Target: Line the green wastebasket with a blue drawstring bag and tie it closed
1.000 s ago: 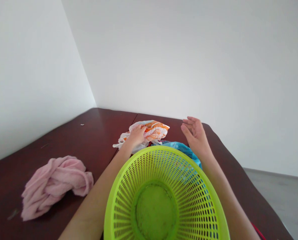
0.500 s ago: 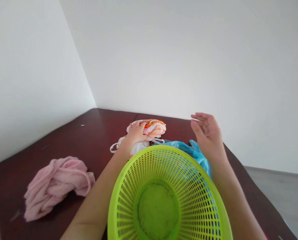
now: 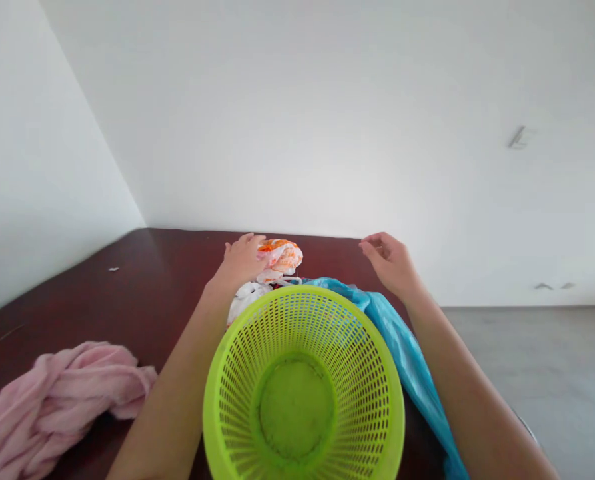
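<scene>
Nearest the camera stands a lime-green plastic basket [image 3: 302,387], round, with slotted walls and a solid, slightly scuffed bottom; nothing lies in it. It sits on a dark reddish-brown table [image 3: 142,280], between the person's two forearms. To the left of the basket, at the near left edge of the view, a pink towel [image 3: 52,400] lies bunched in loose folds on the tabletop, well apart from both hands.

Along the basket's right side a blue plastic bag [image 3: 402,353] stretches from behind the rim down toward the near right corner, thin and shiny, running under the right forearm.

Just past the basket's far rim lies a crumpled plastic bag [image 3: 280,257], white with orange print, wrinkled into a small heap, with a white part trailing down toward the rim. The left hand [image 3: 242,257] lies on its left side, fingers curled over it and pressed into the plastic; whether it truly clasps the bag or only rests on it cannot be told.

The right hand [image 3: 390,263] hovers above the table's far edge, right of the crumpled bag and apart from it, fingers loosely bent with thumb and fingertips drawn close, holding nothing.

Behind the table rise plain white walls.
</scene>
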### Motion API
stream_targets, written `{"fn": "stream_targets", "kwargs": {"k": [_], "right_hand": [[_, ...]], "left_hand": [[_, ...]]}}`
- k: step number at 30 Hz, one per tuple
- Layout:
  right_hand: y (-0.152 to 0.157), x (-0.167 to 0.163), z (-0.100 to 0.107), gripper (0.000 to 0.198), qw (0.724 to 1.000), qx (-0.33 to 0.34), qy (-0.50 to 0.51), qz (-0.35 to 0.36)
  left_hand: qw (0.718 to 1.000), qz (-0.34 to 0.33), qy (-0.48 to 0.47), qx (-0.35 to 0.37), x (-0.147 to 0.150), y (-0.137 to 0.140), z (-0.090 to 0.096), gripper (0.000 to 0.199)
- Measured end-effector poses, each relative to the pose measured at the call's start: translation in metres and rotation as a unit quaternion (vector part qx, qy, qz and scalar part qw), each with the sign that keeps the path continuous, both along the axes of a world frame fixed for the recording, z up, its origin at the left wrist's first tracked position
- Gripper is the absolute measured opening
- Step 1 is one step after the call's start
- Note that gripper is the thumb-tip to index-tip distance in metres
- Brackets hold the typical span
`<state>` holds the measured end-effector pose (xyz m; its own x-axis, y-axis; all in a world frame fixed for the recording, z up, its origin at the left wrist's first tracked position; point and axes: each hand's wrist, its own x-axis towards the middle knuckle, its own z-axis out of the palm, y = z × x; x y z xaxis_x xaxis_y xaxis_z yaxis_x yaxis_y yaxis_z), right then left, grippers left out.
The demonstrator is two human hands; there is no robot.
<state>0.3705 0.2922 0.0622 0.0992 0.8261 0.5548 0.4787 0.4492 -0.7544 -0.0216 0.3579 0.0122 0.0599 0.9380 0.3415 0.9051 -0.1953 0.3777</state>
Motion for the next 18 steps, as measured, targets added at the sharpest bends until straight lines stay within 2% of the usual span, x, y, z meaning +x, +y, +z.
{"fn": "stream_targets", "kwargs": {"k": [2, 4, 8, 10, 11, 13, 14, 15, 16, 17, 18], "right_hand": [[-0.011, 0.011, 0.005, 0.041, 1.000, -0.019, 0.019, 0.006], [-0.027, 0.012, 0.017, 0.042, 0.997, -0.004, 0.069, 0.025], [-0.055, 0.009, 0.055, 0.037, 0.976, 0.093, 0.169, 0.102], [-0.061, 0.021, 0.072, 0.043, 0.973, 0.128, 0.159, 0.104], [-0.059, 0.031, 0.077, 0.048, 0.982, 0.124, 0.121, 0.076], [-0.049, 0.054, 0.078, 0.055, 0.998, 0.034, -0.044, -0.037], [-0.041, 0.063, 0.073, 0.054, 0.980, -0.061, -0.166, -0.091], [-0.032, 0.069, 0.064, 0.054, 0.931, -0.188, -0.288, -0.124], [-0.024, 0.073, 0.051, 0.052, 0.851, -0.334, -0.387, -0.118], [-0.018, 0.072, 0.036, 0.045, 0.806, -0.412, -0.415, -0.095], [-0.013, 0.070, 0.020, 0.039, 0.775, -0.460, -0.427, -0.075]], "left_hand": [[0.998, -0.023, -0.050, 0.042, 0.005, -0.003, 0.006, 0.050], [0.989, -0.054, -0.116, 0.078, 0.011, -0.009, 0.012, 0.039], [0.959, -0.091, -0.234, 0.130, 0.017, -0.029, 0.026, 0.026], [0.939, -0.090, -0.289, 0.161, 0.015, -0.043, 0.036, 0.024], [0.926, -0.090, -0.320, 0.178, 0.012, -0.050, 0.041, 0.023], [0.900, -0.085, -0.374, 0.206, 0.004, -0.066, 0.053, 0.022], [0.890, -0.082, -0.392, 0.217, 0.000, -0.075, 0.058, 0.021], [0.884, -0.079, -0.401, 0.226, -0.005, -0.084, 0.063, 0.020], [0.881, -0.076, -0.404, 0.232, -0.011, -0.094, 0.066, 0.018], [0.881, -0.075, -0.403, 0.237, -0.017, -0.106, 0.068, 0.017], [0.882, -0.072, -0.400, 0.239, -0.024, -0.118, 0.068, 0.017]]}}
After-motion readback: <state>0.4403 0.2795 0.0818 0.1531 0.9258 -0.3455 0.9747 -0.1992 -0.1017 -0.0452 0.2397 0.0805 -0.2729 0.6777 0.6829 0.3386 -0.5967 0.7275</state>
